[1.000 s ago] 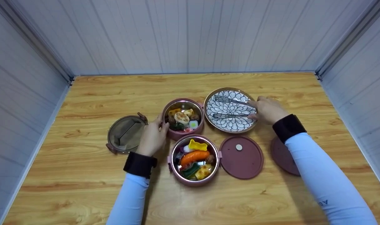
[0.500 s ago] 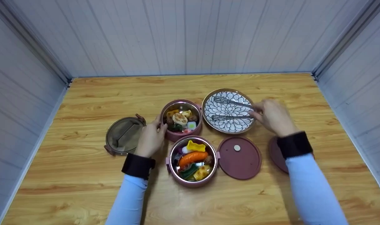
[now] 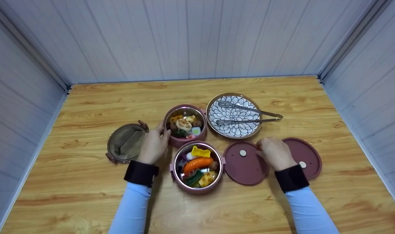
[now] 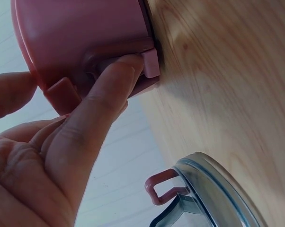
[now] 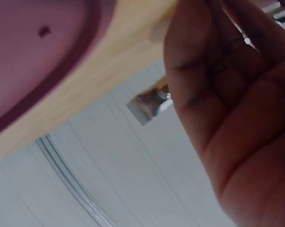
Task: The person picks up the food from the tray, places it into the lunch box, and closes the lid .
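My left hand (image 3: 154, 143) grips the far lunch box bowl (image 3: 171, 140) at its left side. In the left wrist view, the thumb (image 4: 107, 92) presses on the bowl's clip (image 4: 151, 62). Toy food (image 3: 184, 124) lies inside this bowl. My right hand (image 3: 274, 152) is at the upper right edge of a dark red lid (image 3: 246, 167), fingers bent and fingertips hidden. Whether it holds the lid's edge cannot be seen. Metal tongs (image 3: 265, 113) with whisk-like heads lie across the patterned plate (image 3: 231, 130), their joined end past its right rim.
A second lunch box bowl (image 3: 197, 191) with toy food stands nearer me, beside the first lid. Another dark red lid (image 3: 299, 151) lies to the right. On the left is a clear brown lid (image 3: 127, 143) with a handle and clips. Panels (image 3: 184, 42) wall the table's back and sides.
My right hand has let go of the tongs, leaving them on the plate, and has come down toward me to the dark red lid. The left hand stays on the far bowl.
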{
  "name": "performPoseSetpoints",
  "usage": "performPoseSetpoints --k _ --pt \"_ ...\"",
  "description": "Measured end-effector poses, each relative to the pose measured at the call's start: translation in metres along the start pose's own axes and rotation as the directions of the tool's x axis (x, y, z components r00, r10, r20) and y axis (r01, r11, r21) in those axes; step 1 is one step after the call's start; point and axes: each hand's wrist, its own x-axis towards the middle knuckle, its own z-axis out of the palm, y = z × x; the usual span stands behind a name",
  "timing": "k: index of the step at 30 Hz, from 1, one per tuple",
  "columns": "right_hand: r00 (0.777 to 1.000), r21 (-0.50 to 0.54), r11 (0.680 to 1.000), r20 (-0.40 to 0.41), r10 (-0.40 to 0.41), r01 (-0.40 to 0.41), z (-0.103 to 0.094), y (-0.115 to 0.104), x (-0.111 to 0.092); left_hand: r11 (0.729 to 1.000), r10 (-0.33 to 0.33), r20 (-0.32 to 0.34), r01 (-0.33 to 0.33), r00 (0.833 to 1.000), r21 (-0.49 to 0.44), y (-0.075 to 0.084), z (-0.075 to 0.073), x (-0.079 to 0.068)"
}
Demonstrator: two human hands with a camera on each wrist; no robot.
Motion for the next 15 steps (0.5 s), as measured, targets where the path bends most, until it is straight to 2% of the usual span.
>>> performPoseSetpoints --k 4,8,11,15 --pt "1.0 0.038 0.999 0.01 0.013 -0.013 0.003 0.004 -0.002 1.0 -0.024 0.013 0.024 1.0 -0.012 0.0 -0.004 -0.001" --pt "0.999 0.146 0.989 0.049 0.009 -0.016 -0.005 0.01 -0.011 1.0 -0.031 0.007 0.031 0.999 -0.004 0.003 -0.01 -0.003" --pt "0.997 0.237 0.971 0.075 0.024 -0.042 -0.021 0.012 -0.022 1.0 -0.008 -0.04 0.009 0.999 0.015 0.009 -0.018 -0.009" --pt "0.995 0.299 0.95 0.063 0.075 -0.09 -0.05 0.008 -0.037 0.997 0.079 -0.134 -0.079 0.988 0.009 0.023 -0.027 -0.02"
